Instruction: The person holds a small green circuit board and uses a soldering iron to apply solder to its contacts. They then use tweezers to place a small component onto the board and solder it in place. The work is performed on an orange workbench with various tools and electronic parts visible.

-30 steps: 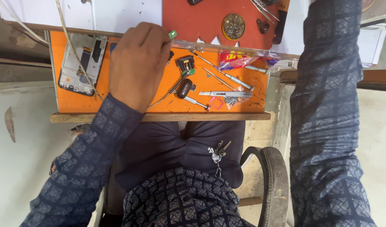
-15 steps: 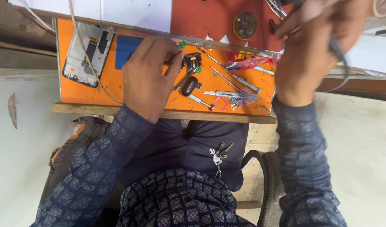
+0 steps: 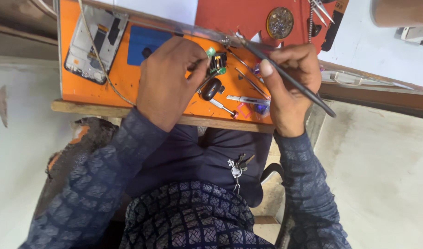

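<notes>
The left hand (image 3: 167,83) pinches a small green circuit part (image 3: 217,62) on the orange worktop (image 3: 124,80), while the right hand (image 3: 289,85) grips a thin dark rod (image 3: 285,74).

On my orange desk (image 3: 124,80) lies an opened phone frame (image 3: 95,44) beside a blue card (image 3: 144,44); a round metal dish (image 3: 279,22) sits farther off, keys (image 3: 237,167) at my waist.

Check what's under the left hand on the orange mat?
Left hand covers part of the orange mat; its fingers pinch a small green part. A blue pad shows beside it. Anything beneath the palm is hidden.
</notes>
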